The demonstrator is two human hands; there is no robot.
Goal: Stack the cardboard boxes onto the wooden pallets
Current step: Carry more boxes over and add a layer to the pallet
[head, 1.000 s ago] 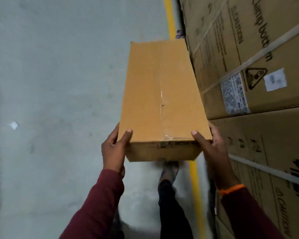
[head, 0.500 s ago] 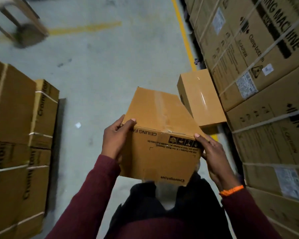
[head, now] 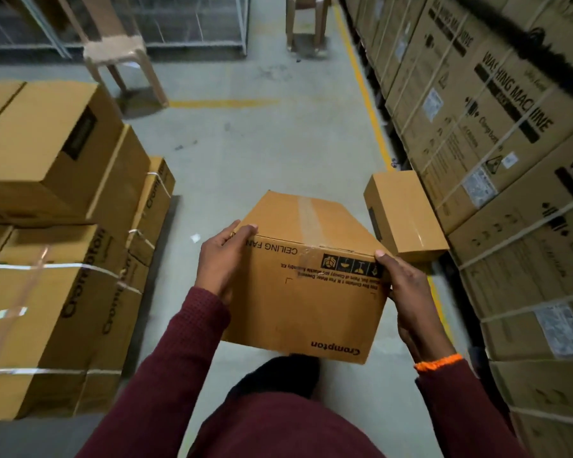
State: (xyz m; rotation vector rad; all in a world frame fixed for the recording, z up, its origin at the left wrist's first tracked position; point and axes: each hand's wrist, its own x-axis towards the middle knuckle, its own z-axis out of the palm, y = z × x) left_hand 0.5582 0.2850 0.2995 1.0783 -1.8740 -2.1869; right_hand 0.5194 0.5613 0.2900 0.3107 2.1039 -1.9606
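Observation:
I carry a brown cardboard ceiling-fan box (head: pixel 306 279) in front of my waist, its printed end facing me upside down. My left hand (head: pixel 224 257) grips its left upper corner, thumb on top. On the other side, my right hand (head: pixel 402 285) grips the right edge with the thumb over the top corner. To my left stands a stack of strapped cardboard boxes (head: pixel 57 259), several high; whatever they stand on is hidden. Another plain cardboard box (head: pixel 407 216) lies on the floor ahead to the right.
A wall of large washing-machine cartons (head: pixel 510 153) runs along the right, behind a yellow floor line (head: pixel 368 104). A plastic chair (head: pixel 119 54) stands at the far left, a stool (head: pixel 306 21) at the far end. Grey concrete aisle floor (head: pixel 265 150) stretches ahead.
I have lifted the box from low by the floor to waist height and tilted its end toward me. My view has risen, showing the left stack and the aisle.

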